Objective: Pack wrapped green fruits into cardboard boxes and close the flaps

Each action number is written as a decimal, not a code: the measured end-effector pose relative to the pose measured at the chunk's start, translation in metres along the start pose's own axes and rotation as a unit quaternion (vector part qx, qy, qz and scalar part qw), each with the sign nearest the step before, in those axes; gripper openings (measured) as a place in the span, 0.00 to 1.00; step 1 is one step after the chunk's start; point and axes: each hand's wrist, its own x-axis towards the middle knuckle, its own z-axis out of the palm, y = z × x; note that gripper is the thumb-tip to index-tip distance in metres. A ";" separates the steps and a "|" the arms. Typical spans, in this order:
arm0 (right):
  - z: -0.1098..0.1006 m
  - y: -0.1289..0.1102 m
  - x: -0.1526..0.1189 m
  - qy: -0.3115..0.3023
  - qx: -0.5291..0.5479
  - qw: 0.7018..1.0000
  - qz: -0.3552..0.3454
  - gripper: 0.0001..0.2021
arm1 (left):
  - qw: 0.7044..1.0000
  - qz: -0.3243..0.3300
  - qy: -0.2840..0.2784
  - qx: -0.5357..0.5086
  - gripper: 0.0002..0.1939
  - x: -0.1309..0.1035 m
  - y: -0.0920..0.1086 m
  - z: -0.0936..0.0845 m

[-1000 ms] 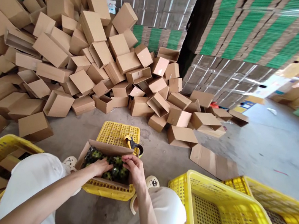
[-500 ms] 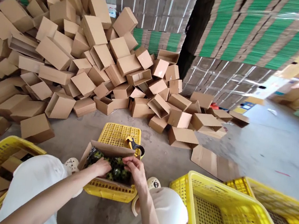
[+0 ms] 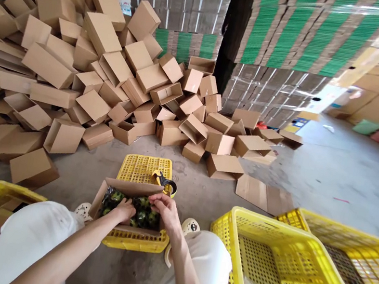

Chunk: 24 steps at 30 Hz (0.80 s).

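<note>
An uncovered cardboard box (image 3: 97,198) sits on an upturned yellow crate (image 3: 135,243) between my knees. Dark green produce (image 3: 141,217) in clear, shiny plastic fills it. My left hand (image 3: 125,211) lies inside on the plastic, its fingers spread over the produce and partly hidden. At the box's right back corner is my right hand (image 3: 164,207), thumb and fingertips drawn together in a pinch. Whatever they grip is too small to make out. Just behind the box, a yellow and black tape dispenser (image 3: 163,182) rests on the crate.
A large heap of cardboard boxes (image 3: 106,73) spreads ahead and left. Yellow crates (image 3: 270,225) stand at my right; another crate (image 3: 19,190) at my left holds boxes. Flattened cardboard (image 3: 264,194) lies on the floor. Tall stacks of folded cartons (image 3: 285,31) rise behind.
The whole view has shifted, so the scene appears further left. Both hands stay at the box in nearly the same pose.
</note>
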 end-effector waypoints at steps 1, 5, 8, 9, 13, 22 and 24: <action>-0.001 0.000 0.000 0.001 -0.001 1.000 -0.001 0.09 | 1.000 0.001 0.009 -0.006 0.16 -0.002 -0.003 -0.002; -0.002 0.000 0.001 -0.003 -0.008 1.000 -0.001 0.11 | 0.998 0.005 0.047 -0.041 0.11 -0.022 -0.020 -0.008; 0.000 0.000 0.002 -0.001 -0.014 1.000 0.003 0.12 | 0.996 0.012 0.059 -0.062 0.14 -0.035 -0.025 -0.009; 0.000 0.001 0.002 -0.001 -0.016 1.000 0.004 0.13 | 0.996 0.013 0.062 -0.067 0.16 -0.038 -0.025 -0.010; 0.001 0.004 -0.002 0.001 -0.026 1.000 0.004 0.16 | 0.994 0.001 0.083 -0.076 0.07 -0.033 -0.014 -0.010; -0.008 0.005 -0.003 0.000 -0.012 1.000 -0.007 0.18 | 0.983 0.042 0.141 -0.112 0.08 -0.043 -0.021 -0.013; -0.008 0.003 0.000 -0.009 -0.008 1.000 -0.008 0.17 | 0.966 0.063 0.189 -0.165 0.11 -0.055 -0.027 -0.020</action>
